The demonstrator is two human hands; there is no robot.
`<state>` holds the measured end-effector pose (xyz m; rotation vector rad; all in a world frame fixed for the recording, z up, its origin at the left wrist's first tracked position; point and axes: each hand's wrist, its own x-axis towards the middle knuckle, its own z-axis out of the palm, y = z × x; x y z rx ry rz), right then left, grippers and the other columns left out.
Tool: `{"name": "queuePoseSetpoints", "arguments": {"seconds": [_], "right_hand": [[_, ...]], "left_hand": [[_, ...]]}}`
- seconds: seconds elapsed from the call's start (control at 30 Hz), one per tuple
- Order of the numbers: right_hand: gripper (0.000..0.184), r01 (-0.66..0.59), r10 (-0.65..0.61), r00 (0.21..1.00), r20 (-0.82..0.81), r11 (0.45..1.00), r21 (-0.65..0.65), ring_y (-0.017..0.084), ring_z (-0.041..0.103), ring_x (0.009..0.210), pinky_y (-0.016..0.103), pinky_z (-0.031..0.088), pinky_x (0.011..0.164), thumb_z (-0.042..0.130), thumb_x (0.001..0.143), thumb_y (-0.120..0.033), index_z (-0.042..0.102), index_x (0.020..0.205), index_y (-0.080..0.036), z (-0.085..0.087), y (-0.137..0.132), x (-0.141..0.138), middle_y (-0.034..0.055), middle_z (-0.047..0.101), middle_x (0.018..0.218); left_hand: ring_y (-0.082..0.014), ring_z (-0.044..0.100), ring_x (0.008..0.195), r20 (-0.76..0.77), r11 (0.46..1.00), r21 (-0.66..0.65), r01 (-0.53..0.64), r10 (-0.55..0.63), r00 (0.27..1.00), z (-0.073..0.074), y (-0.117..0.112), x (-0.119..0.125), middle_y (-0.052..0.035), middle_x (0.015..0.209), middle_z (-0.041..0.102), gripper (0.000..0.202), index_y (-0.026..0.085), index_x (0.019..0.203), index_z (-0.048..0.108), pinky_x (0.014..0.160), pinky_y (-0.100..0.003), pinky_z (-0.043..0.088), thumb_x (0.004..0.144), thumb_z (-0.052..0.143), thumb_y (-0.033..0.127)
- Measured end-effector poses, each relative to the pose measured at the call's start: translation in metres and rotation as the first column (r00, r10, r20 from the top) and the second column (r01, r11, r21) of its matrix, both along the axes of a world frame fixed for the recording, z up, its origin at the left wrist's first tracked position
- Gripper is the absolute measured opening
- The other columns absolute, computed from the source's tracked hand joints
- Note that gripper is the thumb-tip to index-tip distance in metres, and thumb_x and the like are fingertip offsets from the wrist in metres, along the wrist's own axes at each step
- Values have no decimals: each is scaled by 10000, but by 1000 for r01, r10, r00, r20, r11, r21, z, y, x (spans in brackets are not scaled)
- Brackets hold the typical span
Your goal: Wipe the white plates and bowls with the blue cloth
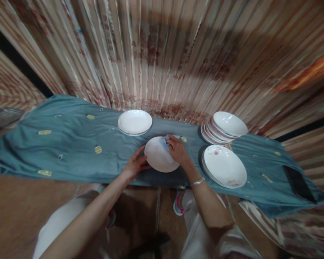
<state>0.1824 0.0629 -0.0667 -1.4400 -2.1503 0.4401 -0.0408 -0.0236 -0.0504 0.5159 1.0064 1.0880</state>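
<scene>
My left hand [135, 165] grips the left rim of a white plate [159, 156] that is tilted up over the teal cloth [70, 144]. My right hand [178, 149] presses a small light cloth [169, 138] against the plate's upper right edge, fingers closed on it. A silver bracelet [198, 182] circles my right wrist. Both arms reach forward from the bottom of the view.
A single white plate [135, 122] lies behind the held one. To the right stand a stack of flowered plates [224, 166] and a stack of bowls [225, 127]. A dark flat object [298, 183] lies at the cloth's far right. Striped curtains hang behind.
</scene>
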Motion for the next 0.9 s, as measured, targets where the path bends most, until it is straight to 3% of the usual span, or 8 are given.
{"name": "queuePoseSetpoints", "arguments": {"seconds": [0.3, 0.47, 0.7, 0.9], "right_hand": [[407, -74, 76, 997, -28, 995, 62, 231, 469, 1405, 443, 354, 1208, 470, 902, -89, 629, 1265, -180, -6, 3, -18, 107, 529, 1497], [448, -128, 133, 988, -74, 990, 58, 234, 469, 1403, 436, 346, 1212, 474, 913, -116, 601, 1340, -160, -6, 5, -28, 139, 521, 1495], [459, -188, 193, 973, -123, 981, 55, 256, 463, 1395, 469, 338, 1211, 506, 901, -115, 620, 1340, -184, -10, 8, -39, 135, 529, 1477], [451, -237, 239, 960, -148, 971, 33, 264, 460, 1389, 469, 339, 1202, 508, 893, -94, 634, 1316, -185, -8, 3, -52, 136, 515, 1484]], "left_hand": [[-244, 728, 837, -13, 1000, 18, 2, -1, 1000, -3, -1, 0, -37, 891, 749, 798, 230, 1457, 480, 743, -400, 612, 724, 796, 214], [-238, 725, 827, -18, 1000, 20, -4, 4, 1000, -5, 0, 1, -32, 871, 743, 787, 233, 1459, 478, 731, -384, 607, 736, 785, 208], [-219, 722, 792, -3, 1000, 8, -16, 16, 1000, -9, 0, 1, -28, 864, 746, 797, 231, 1475, 457, 749, -392, 610, 744, 772, 187], [-201, 715, 748, 6, 1000, 4, -22, 22, 1000, -4, -1, 2, -27, 837, 740, 738, 209, 1442, 483, 696, -357, 612, 755, 746, 160]]}}
